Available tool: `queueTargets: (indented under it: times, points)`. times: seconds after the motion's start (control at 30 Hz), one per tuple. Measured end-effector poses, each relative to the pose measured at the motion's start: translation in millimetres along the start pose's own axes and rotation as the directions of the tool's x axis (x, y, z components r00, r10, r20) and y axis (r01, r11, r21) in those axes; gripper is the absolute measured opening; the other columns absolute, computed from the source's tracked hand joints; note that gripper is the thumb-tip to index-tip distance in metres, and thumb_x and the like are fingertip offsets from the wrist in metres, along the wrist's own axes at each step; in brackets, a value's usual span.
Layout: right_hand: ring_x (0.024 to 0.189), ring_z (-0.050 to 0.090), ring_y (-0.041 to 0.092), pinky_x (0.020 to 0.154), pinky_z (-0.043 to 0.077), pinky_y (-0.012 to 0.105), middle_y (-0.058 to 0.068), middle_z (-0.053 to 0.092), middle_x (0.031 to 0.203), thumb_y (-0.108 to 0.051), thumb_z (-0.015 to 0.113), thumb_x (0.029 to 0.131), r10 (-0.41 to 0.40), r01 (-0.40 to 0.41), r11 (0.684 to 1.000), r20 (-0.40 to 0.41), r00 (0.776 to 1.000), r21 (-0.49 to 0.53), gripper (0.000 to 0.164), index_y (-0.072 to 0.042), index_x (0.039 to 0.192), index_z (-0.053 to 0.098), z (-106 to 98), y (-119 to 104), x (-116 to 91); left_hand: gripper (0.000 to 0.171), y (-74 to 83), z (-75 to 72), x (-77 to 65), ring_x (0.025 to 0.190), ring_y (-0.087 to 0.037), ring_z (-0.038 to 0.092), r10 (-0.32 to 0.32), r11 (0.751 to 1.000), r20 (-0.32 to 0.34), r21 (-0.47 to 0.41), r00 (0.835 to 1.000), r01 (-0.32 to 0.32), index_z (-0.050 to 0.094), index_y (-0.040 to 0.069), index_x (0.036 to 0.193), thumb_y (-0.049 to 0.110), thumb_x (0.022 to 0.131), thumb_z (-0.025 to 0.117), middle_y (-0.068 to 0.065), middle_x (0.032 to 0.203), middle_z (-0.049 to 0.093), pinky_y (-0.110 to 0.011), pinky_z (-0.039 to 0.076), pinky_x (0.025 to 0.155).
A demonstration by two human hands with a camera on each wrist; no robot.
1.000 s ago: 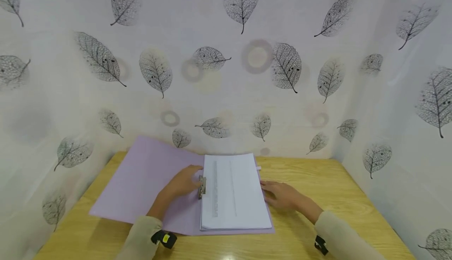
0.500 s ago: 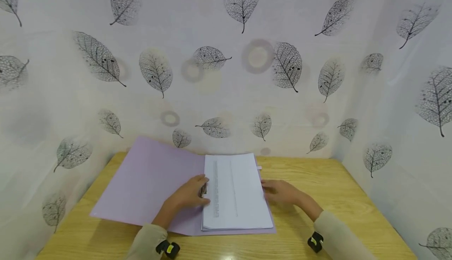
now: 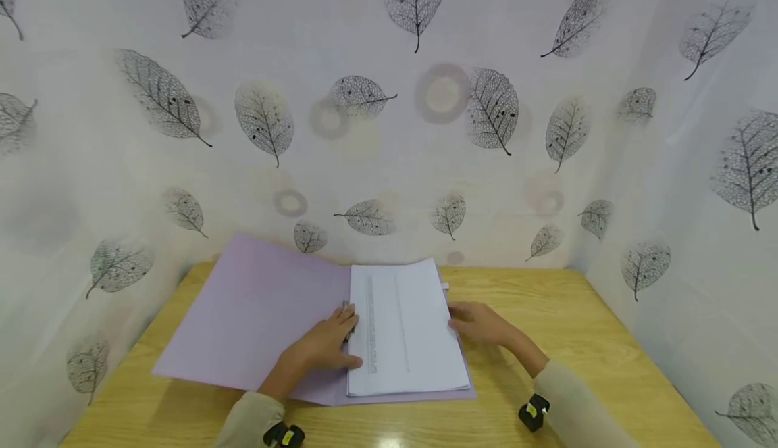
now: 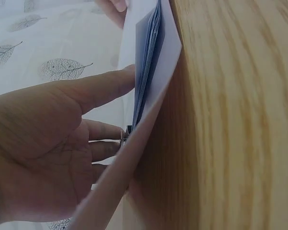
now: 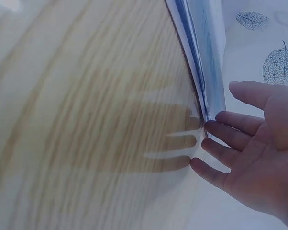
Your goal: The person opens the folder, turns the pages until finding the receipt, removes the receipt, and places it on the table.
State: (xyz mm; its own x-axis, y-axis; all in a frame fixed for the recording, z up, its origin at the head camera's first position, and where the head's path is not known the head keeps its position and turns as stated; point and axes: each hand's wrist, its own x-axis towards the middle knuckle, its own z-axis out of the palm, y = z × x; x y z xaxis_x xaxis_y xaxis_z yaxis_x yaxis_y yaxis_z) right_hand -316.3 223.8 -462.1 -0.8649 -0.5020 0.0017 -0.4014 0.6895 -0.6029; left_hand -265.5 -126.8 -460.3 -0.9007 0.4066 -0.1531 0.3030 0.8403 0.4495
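A purple folder (image 3: 261, 306) lies spread on the table, its left cover tilted up off the wood. A stack of white paper (image 3: 419, 326) rests on its right half, the top sheet carrying rows of print. My left hand (image 3: 322, 343) covers most of the metal clip (image 4: 127, 135) at the stack's left edge. Its fingers reach straight over the clip while the thumb touches the paper's edge lower down. At the opposite side, my right hand (image 3: 480, 323) has extended fingertips right at the edge of the paper and folder.
The wooden table (image 3: 535, 394) runs back to a pale curtain (image 3: 377, 164) printed with leaves, which also hangs on both sides. A small light tab (image 3: 446, 286) sticks out from the folder's right edge. Black wrist cameras (image 3: 533, 413) sit on both sleeves.
My left hand has moved over the clip and its thumb has spread down onto the paper's edge. My right hand has shifted slightly along the right edge. The folder stays in place.
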Motion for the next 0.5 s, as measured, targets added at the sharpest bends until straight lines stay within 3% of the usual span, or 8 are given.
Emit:
queueTargets:
  times: [0.27,0.5]
  points:
    - [0.149,0.032,0.047,0.122,0.031,0.061,0.028,0.039,0.158,-0.016,0.054,0.105,0.109,-0.110,0.984,0.021,0.994,0.138,0.054,0.008,0.151,0.040,2.6,-2.9,17.9,0.091,-0.4,0.1,-2.8,0.156,-0.040,0.022,0.002,1.000,0.012,-0.016,1.000,-0.002,0.038,-0.003,0.154,0.039,0.086,0.080,-0.019,0.168,0.025,-0.060,0.025,0.125]
    - [0.152,0.027,0.046,0.123,0.027,0.061,0.027,0.032,0.162,-0.020,0.054,0.105,0.176,-0.177,0.964,0.024,0.984,0.200,0.061,0.008,0.155,0.033,3.9,-2.8,35.0,0.094,-1.6,-1.2,-5.3,0.156,-0.040,0.021,0.008,1.000,0.022,-0.022,1.000,-0.007,0.035,-0.002,0.156,0.043,0.086,0.080,-0.019,0.168,0.024,-0.060,0.024,0.126]
